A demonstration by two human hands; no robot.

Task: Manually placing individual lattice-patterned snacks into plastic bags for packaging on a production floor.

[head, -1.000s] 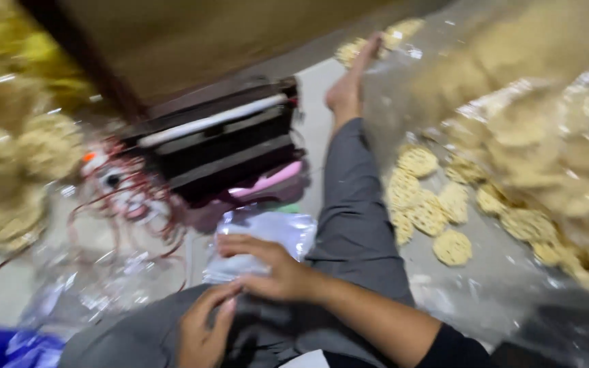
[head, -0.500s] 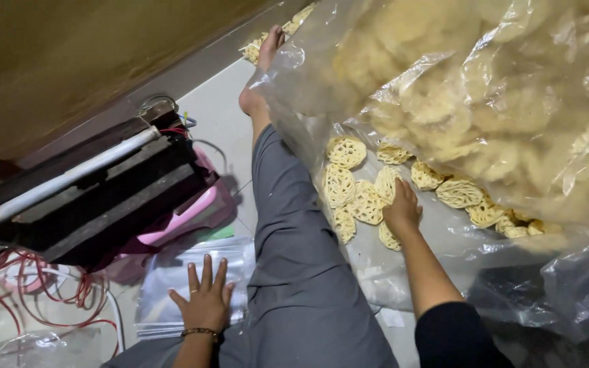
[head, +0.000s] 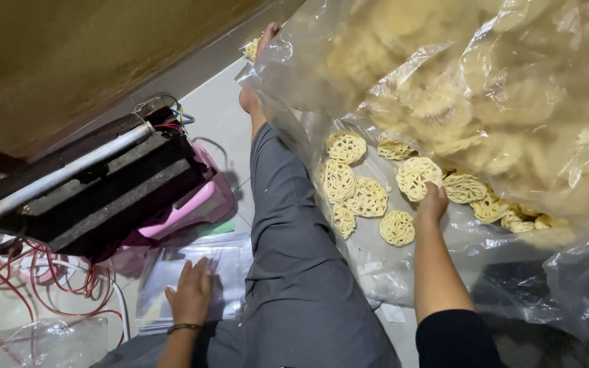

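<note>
- A big clear bag (head: 512, 88) of pale lattice crackers fills the frame from twelve to three o'clock, its plastic spilling down onto the floor.
- A grey trouser leg (head: 294, 252) runs up the middle from six o'clock to a bare foot (head: 257, 68) near twelve.
- A dark sealer (head: 97, 191) with a pale bar along its top sits at nine to ten o'clock, resting on a pink stool (head: 199, 204).
- Red wires (head: 8, 272) loop on the floor at eight o'clock, below the sealer.
- A plastic sheet (head: 485, 279) lies at four o'clock under the loose crackers.
- A stack of small clear bags (head: 230, 262) lies flat at seven o'clock, between the stool and the leg.
- The right hand (head: 432, 204) reaches out at two to three o'clock; its fingers are curled about the lower edge of a round cracker (head: 417, 177) and hold it lifted off the sheet, though how tightly cannot be told.
- The left hand (head: 189, 296), a bracelet at its wrist, lies palm down at seven o'clock, fingers loosely spread and flat on the stack, gripping nothing.
- Loose crackers (head: 366, 197) lie at one to two o'clock, just beside the leg, some touching one another; one (head: 397, 228) lies just left of the right wrist.
</note>
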